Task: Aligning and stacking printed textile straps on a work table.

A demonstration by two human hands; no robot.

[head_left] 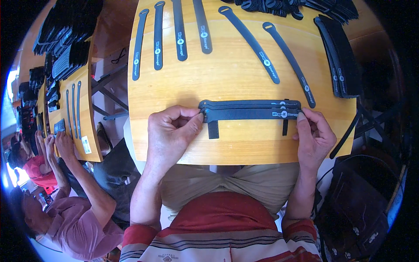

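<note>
Near the front of the wooden table, a small stack of black hook-and-loop straps lies crosswise, with pale printing toward its right end. My left hand pinches the stack's left end between thumb and fingers. At the right end, my right hand grips the straps the same way. Two short black strips stick out below the stack, a wider strip near my left hand and a narrower strip near my right. How many straps are in the stack I cannot tell.
Several single straps with slotted heads, such as one strap, lie spread across the table. A dark strap bundle sits at the right edge, and more piles at the back. Left, a co-worker handles straps at another table.
</note>
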